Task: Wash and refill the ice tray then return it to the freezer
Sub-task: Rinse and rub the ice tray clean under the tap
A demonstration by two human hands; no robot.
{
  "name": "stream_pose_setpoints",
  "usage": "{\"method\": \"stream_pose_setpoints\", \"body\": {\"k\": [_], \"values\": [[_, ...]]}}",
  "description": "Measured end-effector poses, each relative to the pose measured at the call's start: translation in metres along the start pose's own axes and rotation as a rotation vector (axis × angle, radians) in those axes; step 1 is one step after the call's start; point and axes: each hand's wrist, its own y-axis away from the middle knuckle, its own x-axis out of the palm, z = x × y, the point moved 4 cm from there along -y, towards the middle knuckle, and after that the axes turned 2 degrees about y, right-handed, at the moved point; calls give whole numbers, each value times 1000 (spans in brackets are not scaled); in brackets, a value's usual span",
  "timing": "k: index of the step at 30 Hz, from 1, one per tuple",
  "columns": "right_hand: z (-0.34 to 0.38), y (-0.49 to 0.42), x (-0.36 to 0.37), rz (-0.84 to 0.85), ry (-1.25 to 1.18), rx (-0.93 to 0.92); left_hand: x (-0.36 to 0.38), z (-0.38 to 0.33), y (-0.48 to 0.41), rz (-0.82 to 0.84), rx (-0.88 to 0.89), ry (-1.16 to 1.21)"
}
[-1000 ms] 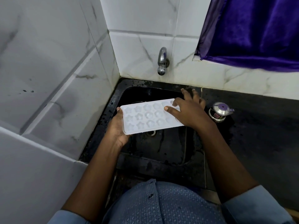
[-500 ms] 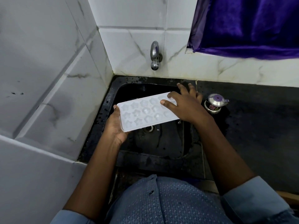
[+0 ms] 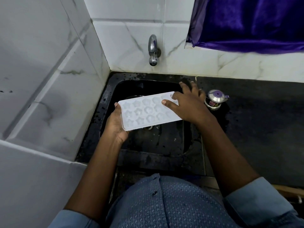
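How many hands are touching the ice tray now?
2. The left hand grips the left end of the ice tray; the right hand rests on its right end, thumb on top. No other hand is in view.

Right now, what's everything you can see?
sink: one, black, in the corner
tap: one, silver, back wall above sink
ice tray: one, white, over the sink
counter: one, black, right of sink
pot: one, steel with purple knob, on counter
cloth: one, purple, top right
tiles: many, white marbled, walls
shirt: one, blue, bottom
left hand: one, gripping the tray's left end
right hand: one, resting on the tray's right end
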Motion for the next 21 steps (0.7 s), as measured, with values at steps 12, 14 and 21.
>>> {"method": "stream_pose_setpoints", "body": {"k": [12, 14, 21], "values": [[-1, -5, 1, -44, 38, -16, 4, 2, -2, -1, -12, -9], [-1, -6, 1, -50, 33, -4, 5, 1, -2, -2, -9, -10], [1, -7, 0, -30, 46, -20, 4, -4, -1, 1, -2, -14]]}}
